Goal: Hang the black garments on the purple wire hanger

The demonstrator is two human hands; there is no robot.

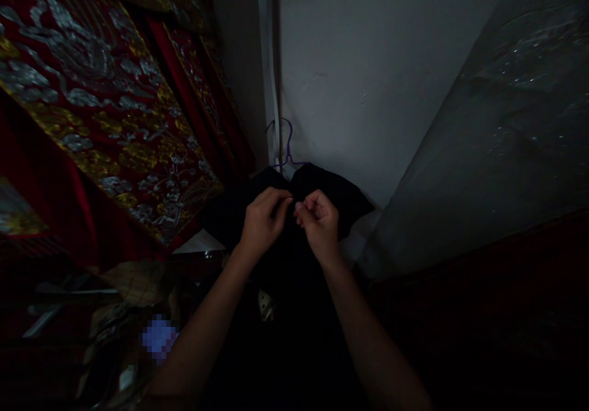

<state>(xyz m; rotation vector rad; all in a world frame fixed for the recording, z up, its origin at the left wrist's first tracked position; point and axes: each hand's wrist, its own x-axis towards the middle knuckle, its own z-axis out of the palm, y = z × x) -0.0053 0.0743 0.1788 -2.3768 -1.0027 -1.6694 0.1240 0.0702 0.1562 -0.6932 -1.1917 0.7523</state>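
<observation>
A black garment (331,193) hangs on a purple wire hanger (288,144) hooked against the white wall. My left hand (263,221) and my right hand (318,222) meet at the garment's front just below the collar. Both have their fingers pinched together on the dark cloth, fingertips almost touching. What exactly sits between the fingertips is too dark to make out. The lower part of the garment disappears into shadow between my forearms.
Red garments with heavy gold and silver embroidery (105,110) hang at the left. A grey plastic-covered garment (497,141) fills the right side. Dim clutter (129,288) lies at lower left. The white wall (359,61) stands behind.
</observation>
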